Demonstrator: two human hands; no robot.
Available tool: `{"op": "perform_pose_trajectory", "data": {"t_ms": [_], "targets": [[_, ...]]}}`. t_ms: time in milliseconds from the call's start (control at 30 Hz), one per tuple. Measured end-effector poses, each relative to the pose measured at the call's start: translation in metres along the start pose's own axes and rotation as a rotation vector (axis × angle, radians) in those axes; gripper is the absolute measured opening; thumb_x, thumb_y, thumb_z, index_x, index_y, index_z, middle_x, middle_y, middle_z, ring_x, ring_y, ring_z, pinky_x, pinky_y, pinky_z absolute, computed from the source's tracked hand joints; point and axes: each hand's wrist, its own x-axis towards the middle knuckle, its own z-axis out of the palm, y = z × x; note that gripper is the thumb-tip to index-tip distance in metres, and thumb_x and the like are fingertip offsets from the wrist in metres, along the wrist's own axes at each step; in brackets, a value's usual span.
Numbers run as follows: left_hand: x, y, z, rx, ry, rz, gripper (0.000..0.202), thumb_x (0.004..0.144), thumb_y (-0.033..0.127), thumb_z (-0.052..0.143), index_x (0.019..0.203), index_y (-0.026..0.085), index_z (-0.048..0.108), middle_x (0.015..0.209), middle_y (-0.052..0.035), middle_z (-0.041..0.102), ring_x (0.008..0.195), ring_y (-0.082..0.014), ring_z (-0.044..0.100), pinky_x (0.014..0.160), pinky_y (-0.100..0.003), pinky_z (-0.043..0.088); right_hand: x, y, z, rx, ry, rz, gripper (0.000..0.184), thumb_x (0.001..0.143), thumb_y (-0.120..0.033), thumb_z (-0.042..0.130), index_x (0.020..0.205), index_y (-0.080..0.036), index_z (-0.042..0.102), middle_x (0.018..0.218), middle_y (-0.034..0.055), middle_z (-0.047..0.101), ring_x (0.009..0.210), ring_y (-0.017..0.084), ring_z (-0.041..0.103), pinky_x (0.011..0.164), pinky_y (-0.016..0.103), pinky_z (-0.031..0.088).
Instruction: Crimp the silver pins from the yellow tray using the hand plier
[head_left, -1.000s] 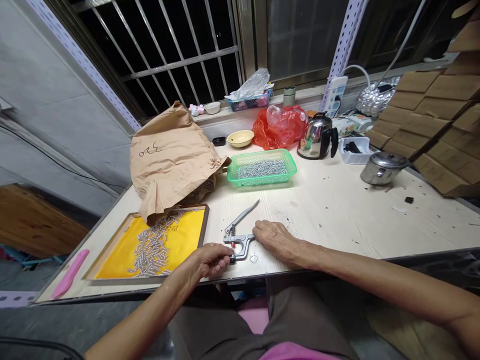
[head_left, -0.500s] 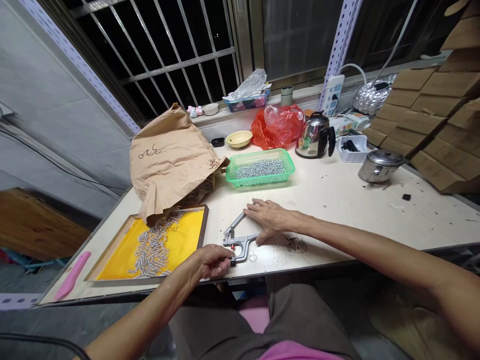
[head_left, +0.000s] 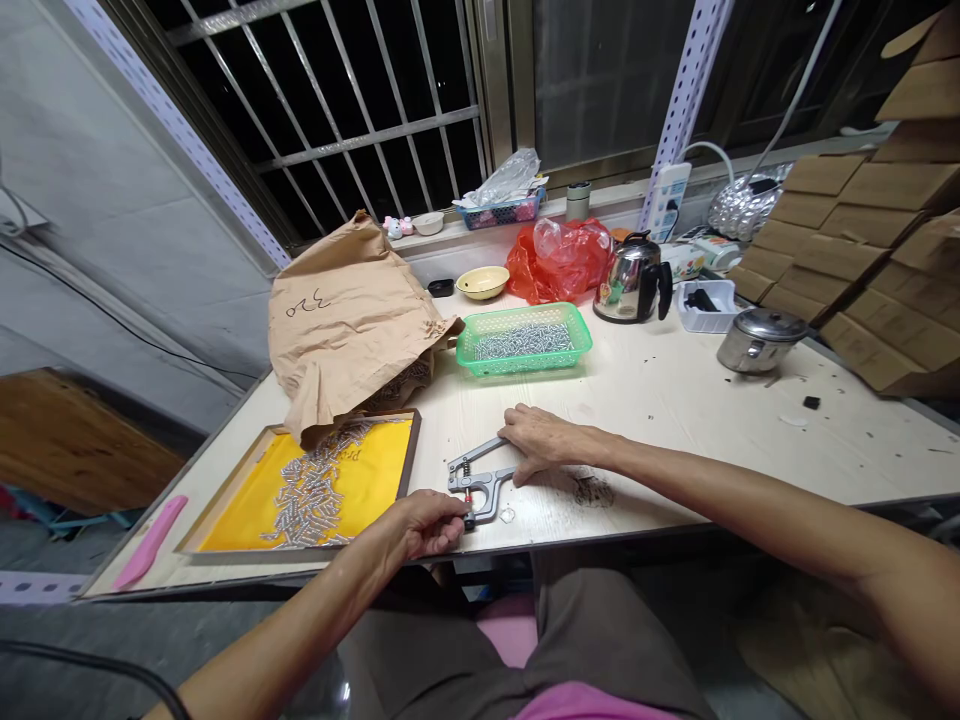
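Observation:
Grey metal snap-fastener pliers [head_left: 489,482] lie near the front edge of the table, with a spring and a red part in the jaw. My right hand [head_left: 544,442] is closed around the handles at their right end. At the jaw, on the left, my left hand [head_left: 433,522] has its fingers pinched together by the black lower die. Whatever small piece those fingers hold is hidden. Left of this hand is a shallow tray [head_left: 411,455] with a yellow bottom, bearing a heap of small silver metal pieces [head_left: 307,497].
Behind the pliers stands a green basket [head_left: 525,367] of small metal pieces. A brown paper bag [head_left: 352,310] leans over the tray. Farther right are a kettle [head_left: 628,280], a lidded pot [head_left: 757,345] and stacked cardboard [head_left: 840,240]. A pink-handled object [head_left: 150,545] lies far left.
My right hand has squeezed the pliers: the upper handle has come down closer to the lower one. My left hand stays at the jaw. The view has shifted slightly.

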Motion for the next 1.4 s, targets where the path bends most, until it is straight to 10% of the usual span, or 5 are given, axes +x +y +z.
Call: {"op": "perform_pose_trajectory", "data": {"t_ms": [200, 333, 500, 1400], "targets": [[-0.019, -0.001, 0.026, 0.92, 0.546, 0.662, 0.019, 0.074, 0.032, 0.063, 0.086, 0.018, 0.062, 0.072, -0.0033, 0.065, 0.071, -0.0193, 0.062, 0.065, -0.029, 0.046, -0.007, -0.006, -0.003, 0.026, 0.022, 0.006, 0.051, 0.069, -0.054, 0.07, 0.095, -0.011, 0.063, 0.098, 0.0126, 0.053, 0.093, 0.026, 0.047, 0.074, 0.032, 0.041], [-0.002, 0.008, 0.043, 1.217, 0.478, 1.041, 0.052, 0.073, 0.027, 0.064, 0.123, 0.019, 0.049, 0.132, -0.0121, 0.05, 0.123, -0.0282, 0.043, 0.098, -0.043, 0.038, -0.009, -0.009, -0.003, 0.038, 0.026, 0.014, 0.052, 0.069, -0.05, 0.072, 0.1, -0.011, 0.061, 0.099, 0.0124, 0.052, 0.093, 0.025, 0.046, 0.075, 0.033, 0.041], [0.021, 0.018, 0.041, 1.29, 0.287, 1.012, 0.065, 0.076, 0.031, 0.061, 0.134, 0.017, 0.035, 0.133, -0.0146, 0.048, 0.121, -0.0283, 0.045, 0.099, -0.046, 0.037, -0.021, -0.001, -0.001, 0.103, 0.013, 0.013, 0.063, 0.067, -0.055, 0.07, 0.109, -0.011, 0.057, 0.105, 0.013, 0.05, 0.095, 0.026, 0.044, 0.078, 0.036, 0.042], [0.025, 0.035, 0.066, 1.44, 0.333, 1.021, 0.021, 0.088, 0.033, 0.05, 0.08, 0.018, 0.062, 0.083, -0.0043, 0.06, 0.086, -0.0206, 0.051, 0.072, -0.031, 0.043, -0.036, -0.004, 0.014, 0.052, 0.106, 0.089, 0.024, 0.091, -0.033, 0.049, 0.08, -0.014, 0.06, 0.08, 0.0066, 0.059, 0.077, 0.018, 0.052, 0.071, 0.029, 0.037]]}}
